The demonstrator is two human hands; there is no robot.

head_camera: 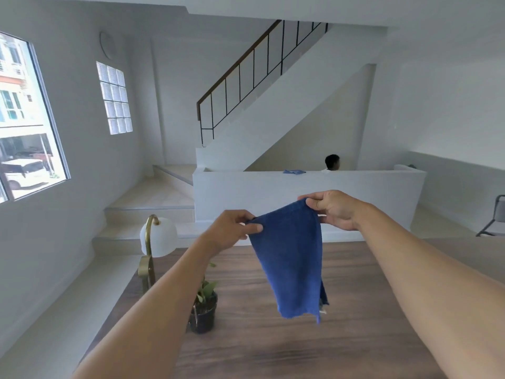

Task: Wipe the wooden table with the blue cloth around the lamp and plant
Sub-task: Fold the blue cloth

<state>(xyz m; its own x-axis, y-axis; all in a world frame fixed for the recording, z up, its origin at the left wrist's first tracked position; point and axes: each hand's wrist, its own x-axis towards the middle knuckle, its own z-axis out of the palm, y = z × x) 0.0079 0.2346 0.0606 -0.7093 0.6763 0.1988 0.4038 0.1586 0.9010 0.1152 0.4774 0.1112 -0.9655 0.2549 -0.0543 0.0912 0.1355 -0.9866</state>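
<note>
The blue cloth [291,258] hangs in the air above the wooden table [273,346], held up by its two top corners. My left hand [232,228] pinches the left corner and my right hand [332,209] pinches the right corner, slightly higher. A lamp [158,236] with a white shade and brass stem stands at the table's far left corner. A small plant in a black pot [203,310] stands just in front of it, partly hidden behind my left forearm.
The table's left edge runs close to a white wall with a window [24,119]. Beyond the far edge are steps, a low white wall [300,195], a staircase and a person behind the wall. A grey chair [494,217] stands at the right.
</note>
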